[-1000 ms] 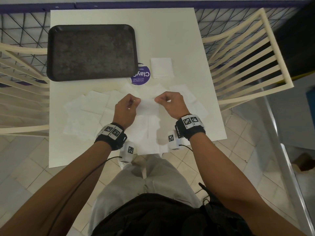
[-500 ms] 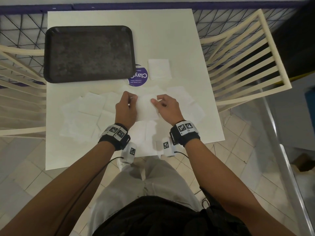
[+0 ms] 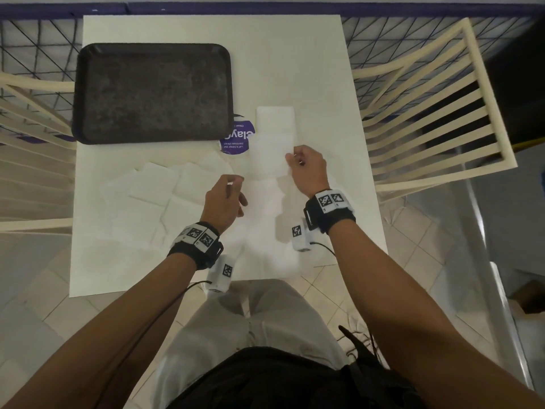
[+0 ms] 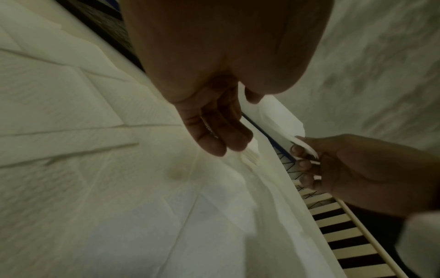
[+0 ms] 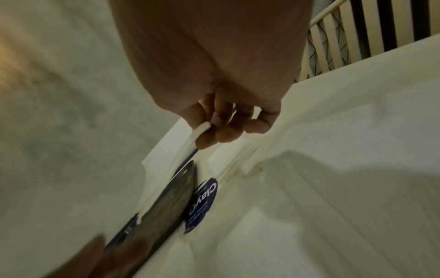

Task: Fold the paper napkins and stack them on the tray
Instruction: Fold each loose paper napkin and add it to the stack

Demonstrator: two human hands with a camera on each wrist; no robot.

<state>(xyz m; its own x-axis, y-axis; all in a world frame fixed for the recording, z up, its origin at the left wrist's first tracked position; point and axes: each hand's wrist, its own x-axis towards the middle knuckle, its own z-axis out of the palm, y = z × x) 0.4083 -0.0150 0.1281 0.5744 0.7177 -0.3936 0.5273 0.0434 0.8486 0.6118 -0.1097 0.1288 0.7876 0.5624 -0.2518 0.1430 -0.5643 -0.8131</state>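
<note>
Head view steeply down over table (image 3: 318,69); both wrist views close, low, sharing its napkin-strewn top.

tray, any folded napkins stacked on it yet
No, the tray holds no napkins; one folded napkin lies on the table beside it.

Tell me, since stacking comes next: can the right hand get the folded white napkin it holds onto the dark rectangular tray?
Probably yes. The right hand pinches the folded white napkin just right of the dark rectangular tray, with nothing visible standing between them.

Matt, mottled dark tray (image 3: 153,93); soft embossed paper napkins (image 3: 141,196) (faintly creased).
</note>
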